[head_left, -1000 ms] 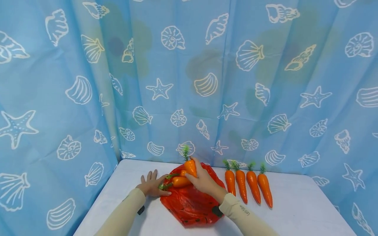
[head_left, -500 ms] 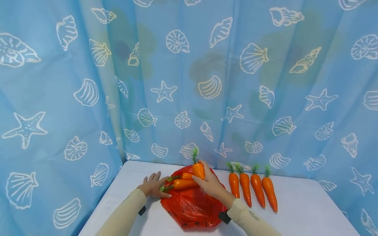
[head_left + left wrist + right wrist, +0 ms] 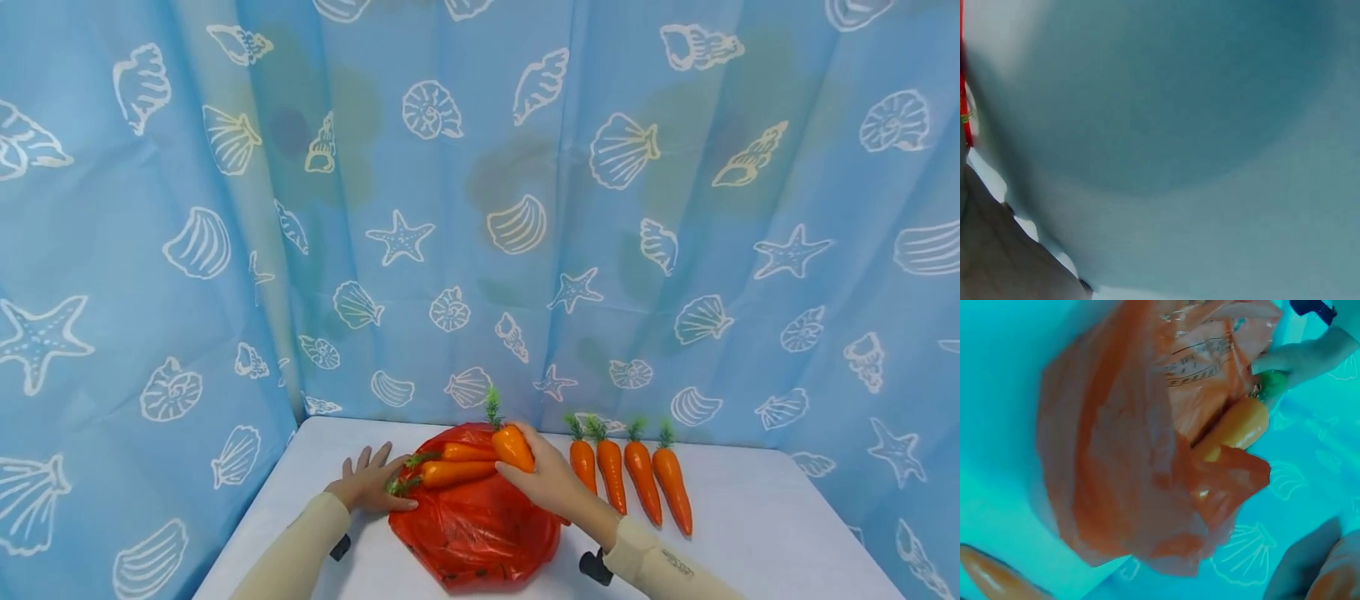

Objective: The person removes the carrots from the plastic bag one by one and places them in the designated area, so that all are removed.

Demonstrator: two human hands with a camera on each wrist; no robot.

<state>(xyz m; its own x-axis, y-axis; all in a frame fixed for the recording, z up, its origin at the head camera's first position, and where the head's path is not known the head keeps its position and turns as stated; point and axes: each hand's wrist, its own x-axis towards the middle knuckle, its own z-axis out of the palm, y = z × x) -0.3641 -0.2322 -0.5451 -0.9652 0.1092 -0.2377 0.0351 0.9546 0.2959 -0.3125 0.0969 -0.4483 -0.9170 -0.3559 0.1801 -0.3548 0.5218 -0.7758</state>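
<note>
A red plastic bag [image 3: 480,533] lies on the white table, with two orange carrots [image 3: 453,473] resting on its far part, green tops to the left. In my right hand [image 3: 553,479] I grip another carrot [image 3: 513,448] by its thick end, its leafy top upward; the hand hides its lower part. My left hand [image 3: 367,485] rests at the bag's left edge, fingers spread, thumb beside the carrot tops. The right wrist view shows the bag [image 3: 1110,444] close up, with one carrot [image 3: 1241,425] at its mouth. Only part of the left hand [image 3: 1004,250] appears in the left wrist view.
Several carrots [image 3: 643,479] lie in a row to the right of the bag, tops pointing away. A blue curtain [image 3: 480,208] with shell prints hangs behind and beside the white table [image 3: 765,533]. Dark wrist cameras [image 3: 596,568] sit under both forearms.
My right hand has moved right across the bag with the carrot, uncovering more of the two carrots lying there. The left hand stays at the bag's left edge. The head view shifts slightly.
</note>
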